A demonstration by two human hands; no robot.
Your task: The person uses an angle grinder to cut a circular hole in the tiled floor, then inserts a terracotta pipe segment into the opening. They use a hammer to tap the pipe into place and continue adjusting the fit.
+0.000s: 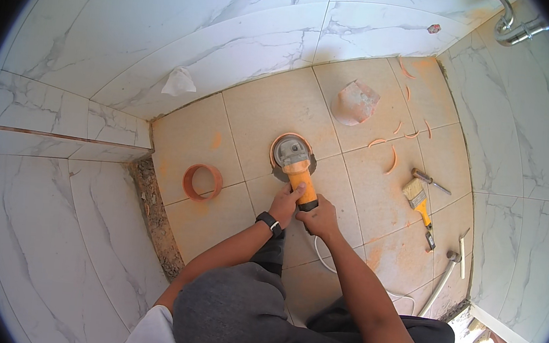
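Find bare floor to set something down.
Bare beige tile: between the hollow orange ring and the orange angle grinder; also between grinder and white marbled wall. Crowded: right side, with curved orange strips, yellow-handled paintbrush and white-handled hammer.

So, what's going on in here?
Someone has a yellow angle grinder in both bare hands: the left hand around the middle of its body, the right hand at the rear end. Its head is over a round orange rim at the tiled floor. Left of it sits a short orange pipe ring; to the right are curved orange slivers, a screwdriver and a paintbrush.
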